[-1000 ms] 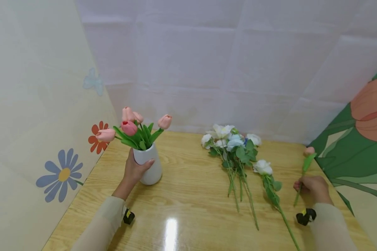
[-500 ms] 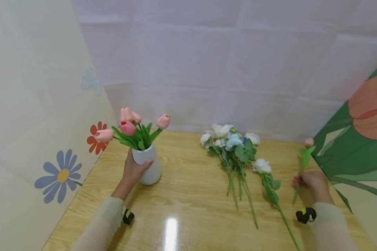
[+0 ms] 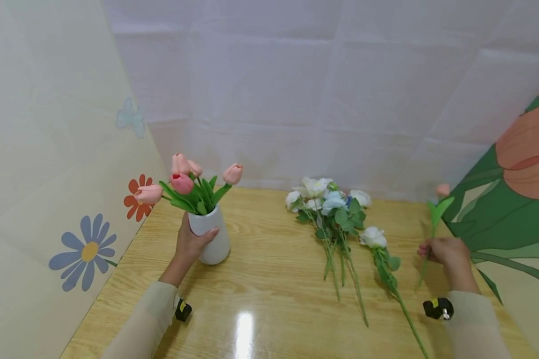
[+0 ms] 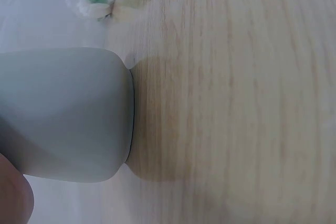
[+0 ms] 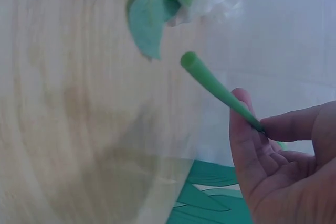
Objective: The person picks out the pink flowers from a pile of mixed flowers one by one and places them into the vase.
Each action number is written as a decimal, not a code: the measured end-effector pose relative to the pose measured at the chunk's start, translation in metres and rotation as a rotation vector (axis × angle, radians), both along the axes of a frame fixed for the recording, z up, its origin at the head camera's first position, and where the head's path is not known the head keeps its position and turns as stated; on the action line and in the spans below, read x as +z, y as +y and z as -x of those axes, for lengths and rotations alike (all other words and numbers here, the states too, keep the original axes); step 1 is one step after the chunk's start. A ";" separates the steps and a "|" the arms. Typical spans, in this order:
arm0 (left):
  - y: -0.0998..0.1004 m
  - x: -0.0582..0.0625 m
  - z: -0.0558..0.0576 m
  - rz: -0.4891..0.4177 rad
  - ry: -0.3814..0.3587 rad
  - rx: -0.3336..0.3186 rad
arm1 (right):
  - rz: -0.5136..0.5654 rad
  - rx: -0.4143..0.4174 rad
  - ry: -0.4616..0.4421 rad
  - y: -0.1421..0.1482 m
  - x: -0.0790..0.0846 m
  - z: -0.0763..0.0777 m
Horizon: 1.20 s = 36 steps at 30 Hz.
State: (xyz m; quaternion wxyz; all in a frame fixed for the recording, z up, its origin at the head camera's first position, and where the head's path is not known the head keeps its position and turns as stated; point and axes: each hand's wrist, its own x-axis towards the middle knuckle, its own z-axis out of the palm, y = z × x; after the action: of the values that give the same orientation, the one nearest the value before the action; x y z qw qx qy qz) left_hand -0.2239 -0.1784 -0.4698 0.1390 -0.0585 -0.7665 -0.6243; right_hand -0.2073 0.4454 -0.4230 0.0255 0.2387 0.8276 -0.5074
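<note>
On the left of the table, a white vase holds several pink tulips with green leaves. My left hand grips the vase around its side, thumb across the front. The left wrist view shows the vase's base on the wood, with my thumb at the lower left corner. At the right, my right hand pinches the stem of a single pink tulip, its bloom pointing up and away. Seen from the right wrist, thumb and fingers hold the green stem, whose cut end sticks out over the table.
A bunch of white and pale blue flowers lies at the back middle of the table, stems toward me. One white rose lies between it and my right hand. A pale cloth hangs behind; printed panels stand at both sides.
My right hand has risen slightly with the tulip, whose bloom now stands higher. My left hand and the vase keep their place, apart from a small shift of the whole view.
</note>
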 end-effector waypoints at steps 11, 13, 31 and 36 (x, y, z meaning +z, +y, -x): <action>0.000 0.001 0.000 -0.008 -0.030 -0.012 | -0.095 0.077 0.088 -0.023 0.022 -0.005; 0.000 0.001 0.000 -0.009 -0.031 -0.011 | -0.093 0.079 0.101 -0.027 0.025 -0.005; 0.000 0.000 0.000 -0.009 -0.002 -0.008 | -0.127 0.132 0.174 -0.063 0.056 -0.009; 0.000 -0.001 0.001 -0.002 0.012 0.000 | -0.100 0.130 0.202 -0.074 0.061 -0.010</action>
State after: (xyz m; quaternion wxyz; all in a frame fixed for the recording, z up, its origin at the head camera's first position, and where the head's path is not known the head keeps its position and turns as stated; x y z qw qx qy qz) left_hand -0.2248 -0.1787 -0.4712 0.1435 -0.0621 -0.7651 -0.6247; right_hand -0.1974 0.3713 -0.3617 -0.0372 0.1330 0.8640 -0.4841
